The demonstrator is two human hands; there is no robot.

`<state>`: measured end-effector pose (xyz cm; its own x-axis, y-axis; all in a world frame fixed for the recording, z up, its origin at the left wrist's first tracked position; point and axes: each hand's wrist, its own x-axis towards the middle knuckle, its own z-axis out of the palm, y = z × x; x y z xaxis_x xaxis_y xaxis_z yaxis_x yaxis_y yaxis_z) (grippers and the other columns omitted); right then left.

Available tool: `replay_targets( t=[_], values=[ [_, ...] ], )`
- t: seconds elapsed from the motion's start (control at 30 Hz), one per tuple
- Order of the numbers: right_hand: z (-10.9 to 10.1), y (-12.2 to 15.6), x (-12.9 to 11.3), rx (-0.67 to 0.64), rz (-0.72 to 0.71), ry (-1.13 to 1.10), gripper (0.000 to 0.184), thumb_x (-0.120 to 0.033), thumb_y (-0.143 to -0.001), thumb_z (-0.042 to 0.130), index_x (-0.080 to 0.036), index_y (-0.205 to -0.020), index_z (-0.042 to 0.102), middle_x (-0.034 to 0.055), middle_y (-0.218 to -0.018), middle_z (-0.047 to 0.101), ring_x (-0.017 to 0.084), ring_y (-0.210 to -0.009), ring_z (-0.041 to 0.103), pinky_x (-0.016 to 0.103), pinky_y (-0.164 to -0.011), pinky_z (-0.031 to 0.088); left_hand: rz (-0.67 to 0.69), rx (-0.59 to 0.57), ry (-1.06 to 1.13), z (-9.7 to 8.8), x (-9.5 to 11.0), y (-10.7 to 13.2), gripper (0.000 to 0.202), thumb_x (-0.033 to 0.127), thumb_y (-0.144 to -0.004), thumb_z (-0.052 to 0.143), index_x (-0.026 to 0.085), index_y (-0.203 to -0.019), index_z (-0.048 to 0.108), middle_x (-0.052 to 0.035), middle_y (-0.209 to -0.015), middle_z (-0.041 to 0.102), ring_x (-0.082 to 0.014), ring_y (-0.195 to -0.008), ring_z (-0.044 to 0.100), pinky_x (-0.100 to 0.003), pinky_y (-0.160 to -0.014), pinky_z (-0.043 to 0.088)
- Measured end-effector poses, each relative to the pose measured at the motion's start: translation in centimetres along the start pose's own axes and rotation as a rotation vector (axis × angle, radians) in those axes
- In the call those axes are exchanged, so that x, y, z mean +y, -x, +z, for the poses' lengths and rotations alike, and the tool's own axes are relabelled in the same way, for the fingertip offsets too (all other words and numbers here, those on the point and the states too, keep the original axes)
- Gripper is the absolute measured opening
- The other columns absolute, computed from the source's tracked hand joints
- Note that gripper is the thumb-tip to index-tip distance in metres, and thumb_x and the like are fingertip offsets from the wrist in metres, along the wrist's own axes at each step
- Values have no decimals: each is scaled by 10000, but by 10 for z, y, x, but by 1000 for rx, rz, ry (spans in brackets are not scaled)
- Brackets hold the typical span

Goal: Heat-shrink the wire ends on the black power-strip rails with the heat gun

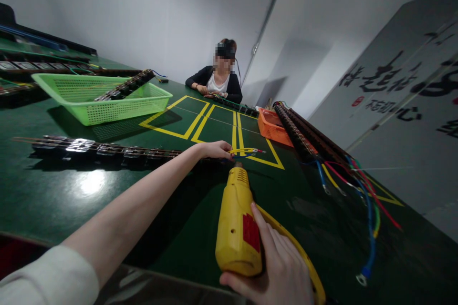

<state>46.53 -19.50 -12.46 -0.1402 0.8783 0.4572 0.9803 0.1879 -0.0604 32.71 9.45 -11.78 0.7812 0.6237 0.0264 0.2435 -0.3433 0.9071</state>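
1. Gripping the yellow heat gun (232, 228) over the green table (322, 257), my right hand (284, 262) has its fingers wrapped round it, nozzle (237, 165) just beside the yellow and blue wires (242, 151).
2. My left hand (216, 149) has its fingers closed on these, near the dark strip (107, 148).

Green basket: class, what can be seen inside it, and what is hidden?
A dark strip with metal parts lies slantwise in the green basket. Its near wall covers most of the bottom.

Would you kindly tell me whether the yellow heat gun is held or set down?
Held: the right hand grips the heat gun, its nozzle pointing toward the wires at the left hand.
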Motion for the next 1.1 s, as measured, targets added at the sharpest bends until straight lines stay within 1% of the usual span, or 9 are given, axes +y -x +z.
replay_targets(
  t=[0.17,0.27,0.33,0.43,0.63,0.77,0.87,0.93,1.1],
  values=[
    [-1,-2,13,32,-39,118,1023,-775,-654,525,-152,-1409,227,124,-1143,608,272,-927,617,380,-731,504,-54,107,27,2,3,1,115,202,-663,548,133,-752,525,5,-714,533,-109,-633,517,-221,-571,453],
    [1,-3,15,51,11,141,965,-767,-692,489,-154,-1399,253,125,-1176,592,276,-966,604,394,-763,499,-74,153,-29,3,7,2,125,173,-647,547,138,-756,497,0,-722,518,-109,-645,520,-201,-550,445],
    [2,-3,14,50,49,134,949,-778,-706,450,-158,-1399,259,123,-1196,580,277,-995,591,408,-795,490,-68,155,-72,4,9,2,143,167,-637,549,141,-762,486,4,-724,511,-104,-635,514,-192,-536,426],
    [3,-4,12,63,70,143,947,-796,-708,414,-157,-1394,276,122,-1197,580,278,-1002,588,410,-806,488,-49,129,-105,4,7,1,183,202,-624,581,142,-773,494,19,-712,509,-100,-609,501,-195,-524,395],
    [0,-9,13,177,-71,244,952,-790,-682,466,-128,-1354,338,108,-1079,645,241,-848,641,343,-677,526,-16,-17,-129,4,6,1,276,353,-637,643,133,-774,549,7,-710,569,-127,-682,536,-212,-602,400],
    [0,-10,13,174,-73,255,945,-793,-681,462,-125,-1341,356,109,-1086,643,234,-849,643,332,-678,528,14,-114,-130,6,12,5,245,330,-644,653,130,-761,572,5,-718,590,-136,-715,553,-226,-653,414],
    [0,-9,13,172,-61,258,955,-796,-677,461,-122,-1345,352,112,-1097,639,237,-857,641,336,-683,527,-6,-165,-136,7,18,7,195,273,-636,659,128,-725,565,16,-671,582,-130,-668,553,-229,-632,421],
    [1,-9,13,172,-56,263,958,-798,-677,458,-123,-1349,350,111,-1103,638,238,-861,641,338,-683,525,-31,-162,-145,8,19,7,161,238,-638,656,124,-700,561,16,-640,578,-125,-629,557,-229,-608,431],
    [2,-9,12,183,-54,267,965,-797,-673,466,-123,-1353,347,103,-1109,639,234,-852,643,335,-689,522,-64,-94,-112,11,17,5,70,160,-692,572,127,-688,510,10,-602,585,-134,-549,602,-228,-528,460]
  ],
)
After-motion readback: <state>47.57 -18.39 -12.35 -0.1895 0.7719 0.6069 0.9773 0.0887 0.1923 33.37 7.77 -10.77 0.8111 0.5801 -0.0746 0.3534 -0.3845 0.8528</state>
